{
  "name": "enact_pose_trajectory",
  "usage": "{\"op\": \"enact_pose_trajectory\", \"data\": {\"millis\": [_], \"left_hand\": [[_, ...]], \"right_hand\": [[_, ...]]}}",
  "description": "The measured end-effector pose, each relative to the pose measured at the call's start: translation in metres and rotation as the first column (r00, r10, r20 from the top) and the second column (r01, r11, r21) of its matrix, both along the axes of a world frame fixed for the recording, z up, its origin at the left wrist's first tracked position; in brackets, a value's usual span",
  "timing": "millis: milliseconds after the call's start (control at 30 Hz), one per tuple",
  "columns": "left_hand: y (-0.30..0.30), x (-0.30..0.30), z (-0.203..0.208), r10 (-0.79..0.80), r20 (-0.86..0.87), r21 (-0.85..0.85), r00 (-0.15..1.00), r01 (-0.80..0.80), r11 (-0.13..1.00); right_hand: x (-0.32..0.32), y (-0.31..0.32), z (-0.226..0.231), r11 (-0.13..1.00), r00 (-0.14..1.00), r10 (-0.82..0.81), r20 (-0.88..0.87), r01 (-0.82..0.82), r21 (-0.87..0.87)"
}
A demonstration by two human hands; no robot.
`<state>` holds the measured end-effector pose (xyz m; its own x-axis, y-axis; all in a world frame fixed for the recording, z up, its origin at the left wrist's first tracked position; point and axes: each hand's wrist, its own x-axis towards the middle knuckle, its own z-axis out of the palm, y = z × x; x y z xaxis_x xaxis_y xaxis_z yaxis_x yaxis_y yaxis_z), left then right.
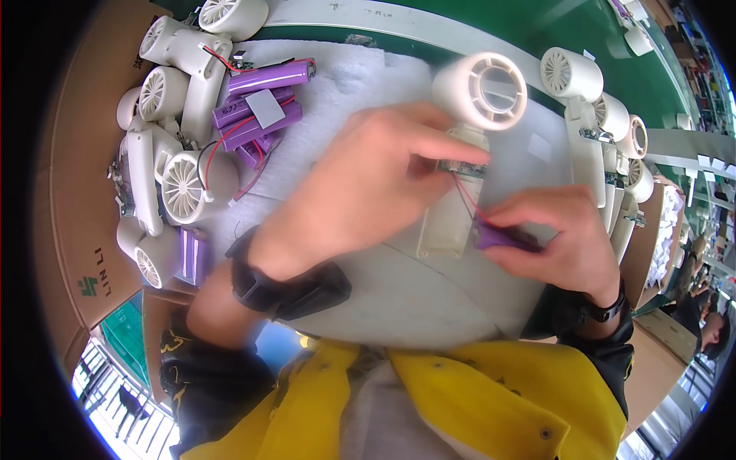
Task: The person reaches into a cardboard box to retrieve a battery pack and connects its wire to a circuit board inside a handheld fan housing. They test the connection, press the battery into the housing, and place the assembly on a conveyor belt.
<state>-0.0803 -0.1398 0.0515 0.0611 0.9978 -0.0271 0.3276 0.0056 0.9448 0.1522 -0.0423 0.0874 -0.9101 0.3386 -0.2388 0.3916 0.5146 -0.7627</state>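
Observation:
A white handheld fan body lies in front of me, its round head pointing away and its handle toward me. A small circuit board shows in the opened handle. My left hand bends over the upper handle, its fingertips drawn together at the board; what they pinch is hidden. Just right of the handle, my right hand grips a purple cylindrical battery. Red and dark wires run from that battery up to the board under my left fingers.
More purple wired batteries are piled at the left on white foam sheeting. White fan bodies crowd the left side, with others at the right. A cardboard box wall borders the far left.

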Motion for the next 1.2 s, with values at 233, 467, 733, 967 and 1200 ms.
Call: {"op": "enact_pose_trajectory", "data": {"millis": [233,467,733,967,1200], "left_hand": [[0.001,0.0,-0.001,0.06,-0.02,0.007,0.998,-0.06,0.998],[0.003,-0.002,-0.003,0.057,-0.039,0.067,0.998,-0.054,0.996],[0.003,-0.001,-0.002,0.071,-0.162,0.179,0.984,-0.041,0.983],[0.002,0.002,-0.002,0.105,-0.216,0.276,0.971,-0.042,0.96],[0.002,0.0,0.001,0.097,-0.24,0.269,0.966,-0.03,0.963]], "right_hand": [[-0.007,0.001,0.008,0.556,0.934,-0.305,0.188,0.335,-0.761],[0.002,0.009,0.003,0.437,0.983,-0.151,-0.1,-0.024,-0.899],[0.006,0.009,0.009,0.679,0.986,-0.158,-0.051,0.072,-0.731],[-0.003,0.006,0.015,0.983,0.98,0.015,-0.199,-0.051,-0.175],[-0.018,-0.017,-0.006,0.993,0.967,-0.117,-0.227,0.121,0.005]]}}
